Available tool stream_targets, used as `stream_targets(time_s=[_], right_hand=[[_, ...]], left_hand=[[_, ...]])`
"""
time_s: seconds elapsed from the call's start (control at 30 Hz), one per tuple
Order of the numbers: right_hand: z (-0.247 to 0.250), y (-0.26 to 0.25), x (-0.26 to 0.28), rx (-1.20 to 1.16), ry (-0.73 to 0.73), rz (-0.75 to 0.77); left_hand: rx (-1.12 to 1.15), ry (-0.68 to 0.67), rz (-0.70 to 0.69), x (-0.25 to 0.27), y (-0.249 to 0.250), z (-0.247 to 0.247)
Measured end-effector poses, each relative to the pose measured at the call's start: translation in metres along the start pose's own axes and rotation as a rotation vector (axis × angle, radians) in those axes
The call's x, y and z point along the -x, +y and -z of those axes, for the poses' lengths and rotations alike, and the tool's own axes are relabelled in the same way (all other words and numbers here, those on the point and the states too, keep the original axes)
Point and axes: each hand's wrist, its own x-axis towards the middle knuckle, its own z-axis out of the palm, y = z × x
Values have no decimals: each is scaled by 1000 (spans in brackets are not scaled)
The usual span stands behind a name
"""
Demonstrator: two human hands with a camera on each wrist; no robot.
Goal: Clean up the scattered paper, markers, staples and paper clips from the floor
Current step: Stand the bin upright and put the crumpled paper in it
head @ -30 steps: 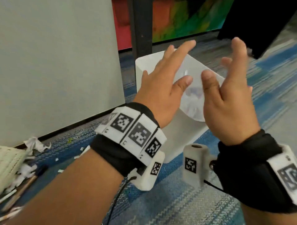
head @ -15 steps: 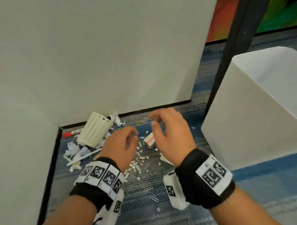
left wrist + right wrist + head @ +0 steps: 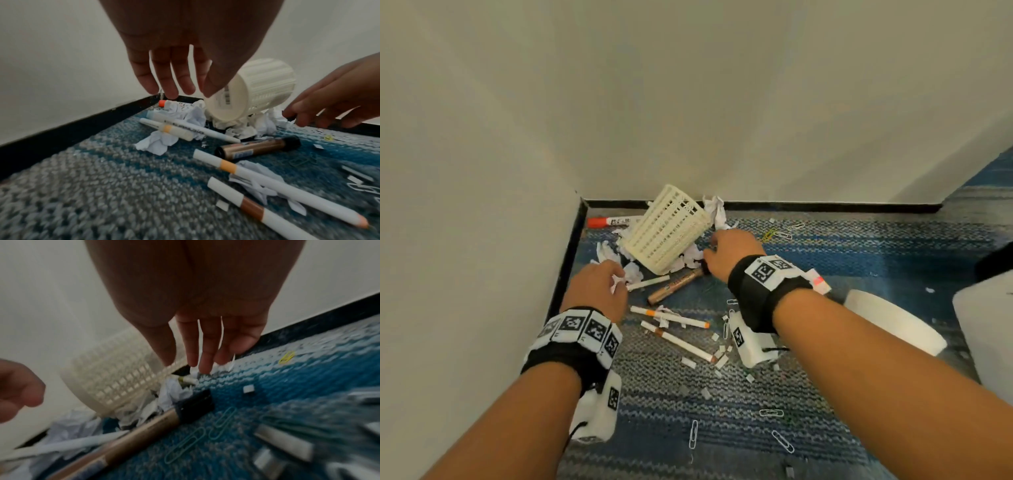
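Observation:
A cream mesh basket lies on its side in the carpet corner, on crumpled paper. My left hand hovers over a paper ball left of the basket, fingers straight and holding nothing. My right hand reaches with straight fingers to the paper at the basket's right side, holding nothing. A gold marker lies between the hands. Two white pens lie nearer me, and a red-capped marker lies by the wall. Paper clips and staple strips dot the carpet.
Walls close the corner on the left and behind, with a black baseboard. A white round lid lies on the carpet under my right forearm. A white bin stands at the right edge.
The view has swung from the white bin down to the floor corner. Both hands have dropped from above the bin to the litter around the basket.

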Motion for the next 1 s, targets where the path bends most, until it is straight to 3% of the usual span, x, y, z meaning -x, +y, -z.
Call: stream_targets(time_s=[0.2, 0.3, 0.47, 0.57, 0.77, 0.87, 1.0], right_hand=[[-22, -19, -37, 88, 28, -28], [-24, -20, -35, -127, 58, -2], [-17, -10, -23, -514, 221, -118], [-13, -3, -31, -476, 294, -127], [-6, 6, -55, -290, 231, -187], [-4, 16, -54, -419, 323, -239], [-2, 24, -36, -634, 612, -225]], left_hand=[[-59, -41, -8, -20, 4, -25], [-164, 28, 21, -25, 10, -33], [-174, 11, 80, -30, 27, -43], [-111, 11, 91, -33, 36, -47], [-152, -11, 74, -36, 40, -49], [-161, -18, 56, -36, 41, -47], [-99, 4, -28, -34, 44, -51]])
